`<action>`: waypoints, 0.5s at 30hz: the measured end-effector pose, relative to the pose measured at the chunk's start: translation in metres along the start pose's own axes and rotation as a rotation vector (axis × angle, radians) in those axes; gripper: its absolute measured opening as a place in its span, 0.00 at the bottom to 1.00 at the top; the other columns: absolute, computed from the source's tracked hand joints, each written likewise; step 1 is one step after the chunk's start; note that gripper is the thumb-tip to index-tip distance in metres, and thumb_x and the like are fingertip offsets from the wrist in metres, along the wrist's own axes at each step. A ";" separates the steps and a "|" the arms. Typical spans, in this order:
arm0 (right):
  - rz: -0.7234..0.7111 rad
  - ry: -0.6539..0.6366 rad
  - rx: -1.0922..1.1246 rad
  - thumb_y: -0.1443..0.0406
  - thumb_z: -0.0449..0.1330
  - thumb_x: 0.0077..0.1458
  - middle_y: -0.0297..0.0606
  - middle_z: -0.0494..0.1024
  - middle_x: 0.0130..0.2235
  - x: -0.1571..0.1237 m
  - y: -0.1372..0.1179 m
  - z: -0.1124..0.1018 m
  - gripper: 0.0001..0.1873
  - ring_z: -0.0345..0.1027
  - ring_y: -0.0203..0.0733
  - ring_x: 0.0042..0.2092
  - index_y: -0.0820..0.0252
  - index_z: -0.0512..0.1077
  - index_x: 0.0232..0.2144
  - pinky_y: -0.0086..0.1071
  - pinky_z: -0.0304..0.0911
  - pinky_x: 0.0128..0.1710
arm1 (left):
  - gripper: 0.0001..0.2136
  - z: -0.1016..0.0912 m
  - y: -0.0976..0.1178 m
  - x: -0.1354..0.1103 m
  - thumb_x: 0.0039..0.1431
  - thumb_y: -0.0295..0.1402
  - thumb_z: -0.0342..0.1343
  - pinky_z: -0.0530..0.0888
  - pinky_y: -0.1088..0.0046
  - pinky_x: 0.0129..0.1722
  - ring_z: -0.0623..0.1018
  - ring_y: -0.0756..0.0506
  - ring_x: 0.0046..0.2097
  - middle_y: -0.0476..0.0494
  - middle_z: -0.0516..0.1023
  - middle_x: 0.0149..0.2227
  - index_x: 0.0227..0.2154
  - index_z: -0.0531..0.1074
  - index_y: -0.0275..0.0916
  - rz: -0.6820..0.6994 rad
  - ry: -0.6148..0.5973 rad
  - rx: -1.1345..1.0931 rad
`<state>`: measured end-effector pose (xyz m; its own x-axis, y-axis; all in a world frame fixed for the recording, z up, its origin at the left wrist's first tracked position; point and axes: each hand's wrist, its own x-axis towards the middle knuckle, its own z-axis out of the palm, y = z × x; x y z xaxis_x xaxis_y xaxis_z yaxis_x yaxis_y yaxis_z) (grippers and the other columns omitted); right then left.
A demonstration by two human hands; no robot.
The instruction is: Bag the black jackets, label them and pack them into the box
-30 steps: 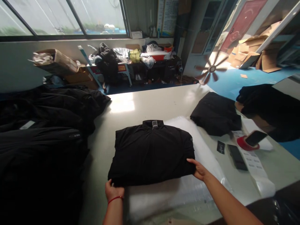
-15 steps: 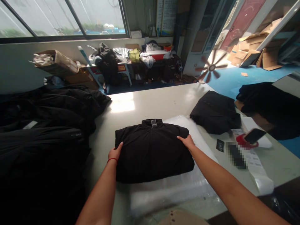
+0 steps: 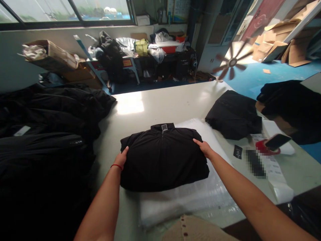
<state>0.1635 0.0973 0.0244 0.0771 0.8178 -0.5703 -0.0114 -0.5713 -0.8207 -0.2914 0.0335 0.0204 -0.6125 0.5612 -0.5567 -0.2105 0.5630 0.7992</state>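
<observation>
A folded black jacket (image 3: 164, 160) with a stand collar, a front zip and a small tag (image 3: 164, 128) at the neck lies across a stack of clear plastic bags (image 3: 175, 207). My left hand (image 3: 122, 158) grips its left edge, thumb on top and fingers hidden beneath. On the opposite edge my right hand (image 3: 203, 147) has hold in the same way, its thumb pressing the cloth near the shoulder.
Black garments (image 3: 50, 140) are heaped on the left. Another folded black garment (image 3: 234, 115) lies at the right, near a black card (image 3: 237, 152), a red tape roll (image 3: 263, 147) with a phone (image 3: 278, 142) on it, and a label strip (image 3: 277, 177). A fan (image 3: 232, 62) stands beyond the table (image 3: 160, 103).
The hands are slightly farther apart, and the jacket's sides look pulled outward and more rounded. The camera view has tipped down a little.
</observation>
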 end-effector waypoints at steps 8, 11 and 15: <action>0.246 -0.375 0.181 0.53 0.60 0.55 0.45 0.82 0.36 -0.028 -0.004 -0.027 0.19 0.77 0.49 0.41 0.63 0.77 0.36 0.40 0.71 0.46 | 0.12 -0.028 0.007 -0.045 0.56 0.38 0.59 0.78 0.65 0.44 0.81 0.39 0.44 0.39 0.82 0.34 0.38 0.77 0.37 -0.142 -0.231 -0.282; 0.309 -0.326 0.025 0.53 0.64 0.51 0.46 0.82 0.37 -0.024 0.011 -0.039 0.19 0.77 0.51 0.42 0.64 0.77 0.35 0.43 0.70 0.48 | 0.11 -0.042 -0.008 -0.049 0.54 0.38 0.59 0.78 0.62 0.43 0.81 0.37 0.42 0.36 0.81 0.33 0.36 0.77 0.36 -0.324 -0.335 -0.169; 0.113 0.024 -0.267 0.55 0.69 0.43 0.43 0.82 0.37 -0.012 0.037 -0.041 0.18 0.75 0.52 0.45 0.61 0.78 0.34 0.40 0.69 0.48 | 0.10 -0.043 -0.031 -0.038 0.44 0.37 0.67 0.78 0.56 0.42 0.80 0.29 0.43 0.33 0.79 0.25 0.25 0.75 0.36 -0.256 -0.189 0.094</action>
<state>0.2033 0.0636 0.0018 0.1139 0.7480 -0.6538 0.2410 -0.6593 -0.7122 -0.2941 -0.0312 0.0262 -0.3944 0.4919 -0.7762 -0.2632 0.7488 0.6083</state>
